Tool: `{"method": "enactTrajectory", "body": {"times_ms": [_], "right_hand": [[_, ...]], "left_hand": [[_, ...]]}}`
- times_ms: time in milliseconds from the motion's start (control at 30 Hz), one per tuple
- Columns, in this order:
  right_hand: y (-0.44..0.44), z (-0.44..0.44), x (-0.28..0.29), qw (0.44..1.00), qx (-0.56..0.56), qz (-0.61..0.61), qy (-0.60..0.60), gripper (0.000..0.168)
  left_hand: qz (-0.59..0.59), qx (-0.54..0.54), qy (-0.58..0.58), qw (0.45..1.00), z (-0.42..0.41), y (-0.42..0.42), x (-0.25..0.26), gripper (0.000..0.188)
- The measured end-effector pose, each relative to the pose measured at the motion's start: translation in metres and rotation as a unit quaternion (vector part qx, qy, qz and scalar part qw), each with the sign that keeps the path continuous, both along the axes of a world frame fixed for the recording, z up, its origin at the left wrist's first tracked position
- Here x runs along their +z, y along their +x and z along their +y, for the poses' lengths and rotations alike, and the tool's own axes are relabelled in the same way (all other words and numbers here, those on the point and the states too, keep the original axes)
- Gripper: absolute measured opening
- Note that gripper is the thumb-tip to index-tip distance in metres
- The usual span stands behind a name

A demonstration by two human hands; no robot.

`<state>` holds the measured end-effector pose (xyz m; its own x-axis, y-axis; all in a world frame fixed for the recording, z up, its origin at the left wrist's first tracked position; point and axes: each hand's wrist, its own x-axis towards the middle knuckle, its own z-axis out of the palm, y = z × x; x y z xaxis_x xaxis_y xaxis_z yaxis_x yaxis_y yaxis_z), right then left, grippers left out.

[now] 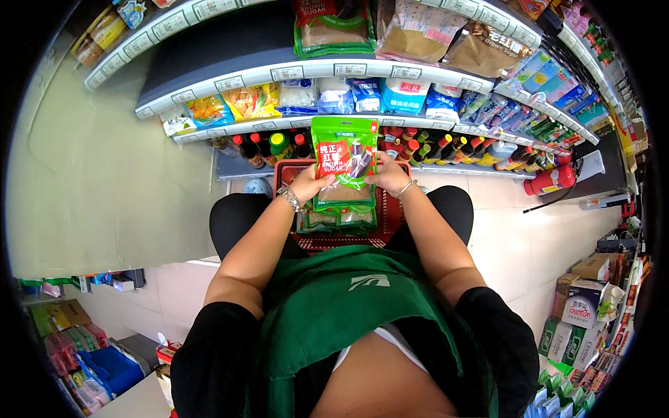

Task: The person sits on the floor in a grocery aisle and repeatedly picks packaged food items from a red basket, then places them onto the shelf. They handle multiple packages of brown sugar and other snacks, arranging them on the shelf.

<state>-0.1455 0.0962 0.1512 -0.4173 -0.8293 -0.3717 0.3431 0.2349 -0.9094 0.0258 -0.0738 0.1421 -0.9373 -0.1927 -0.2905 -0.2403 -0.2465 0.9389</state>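
Note:
Between my two hands is a green and red bag of brown sugar [342,196], upright with its front towards me. My left hand [309,184] grips its left side, thumb across the front. On the opposite edge, my right hand [389,175] holds it the same way. Below it a red plastic shopping basket [391,219] sits between my knees. More green bags [339,219] lie inside the basket, partly covered by the held one. A similar brown sugar bag [334,34] stands on the upper shelf.
Salt and seasoning bags [405,95] fill the middle shelf. Sauce bottles [439,149] line the bottom shelf behind the basket. A pale panel [115,172] rises at my left. On the right are a red fire extinguisher [551,180] and stacked cartons [580,303].

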Motion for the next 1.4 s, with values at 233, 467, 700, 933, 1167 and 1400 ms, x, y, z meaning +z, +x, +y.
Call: {"method": "enactTrajectory", "body": {"times_ms": [233, 467, 700, 933, 1167, 1400], "right_hand": [[-0.002, -0.009, 0.045, 0.993, -0.003, 0.059, -0.102, 0.059], [-0.006, -0.017, 0.099, 0.987, -0.012, 0.110, -0.118, 0.062], [-0.020, -0.042, 0.149, 0.960, -0.036, 0.204, -0.189, 0.061], [-0.051, -0.097, 0.205, 0.767, -0.195, 0.599, -0.120, 0.064], [-0.063, -0.142, 0.238, 0.697, -0.099, 0.699, -0.124, 0.061], [-0.086, -0.161, 0.221, 0.612, -0.174, 0.758, -0.143, 0.047]], "left_hand": [[0.075, 0.056, 0.103, 0.990, -0.009, 0.009, 0.045, 0.054], [0.128, 0.090, 0.053, 0.986, -0.021, 0.009, 0.102, 0.078], [0.188, 0.058, -0.116, 0.973, -0.026, -0.004, 0.172, 0.102], [0.227, 0.115, -0.259, 0.932, -0.071, -0.059, 0.222, 0.102], [0.275, 0.204, -0.339, 0.876, -0.132, -0.125, 0.218, 0.085], [0.301, 0.248, -0.305, 0.869, -0.133, -0.148, 0.206, 0.077]]}}
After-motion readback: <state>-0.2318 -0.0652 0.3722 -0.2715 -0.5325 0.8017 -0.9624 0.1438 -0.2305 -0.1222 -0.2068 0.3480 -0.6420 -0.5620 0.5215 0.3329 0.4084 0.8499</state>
